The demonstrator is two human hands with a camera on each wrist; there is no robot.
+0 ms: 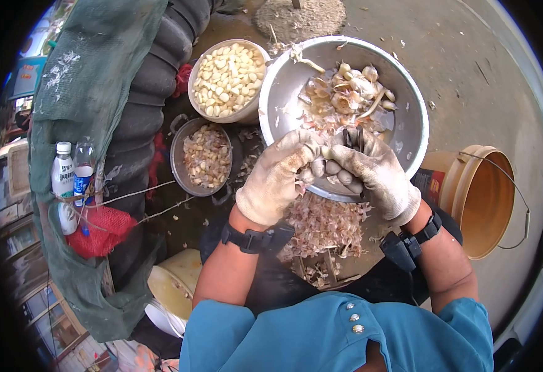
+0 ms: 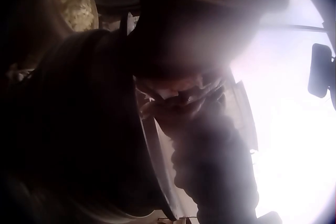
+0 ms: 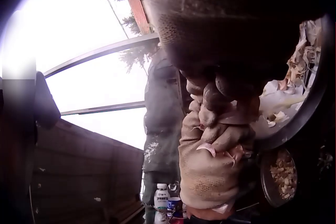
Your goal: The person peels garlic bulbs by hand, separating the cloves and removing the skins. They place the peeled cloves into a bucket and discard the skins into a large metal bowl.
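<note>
Both hands wear pale, stained work gloves with darkened fingertips, and they meet over the near rim of a wide metal basin (image 1: 273, 93). My left hand (image 1: 278, 177) has its fingers curled and pinches a small pale garlic clove (image 1: 326, 152) at the fingertips. Against the same clove, my right hand (image 1: 383, 177) brings its thumb and bent fingers; a dark slim piece (image 1: 354, 139) shows by that thumb, its kind unclear. Garlic bulbs (image 1: 361, 84) and loose skins lie inside the basin. In the right wrist view, scraps of skin (image 3: 206, 148) cling to the left glove.
Left of the basin stand a tub of peeled cloves (image 1: 229, 80) and a smaller pot (image 1: 175, 158) of cloves and skins. A heap of skins (image 1: 327, 223) lies below the hands. An orange bucket (image 1: 470, 198) tips at right; bottles (image 1: 64, 170) stand far left.
</note>
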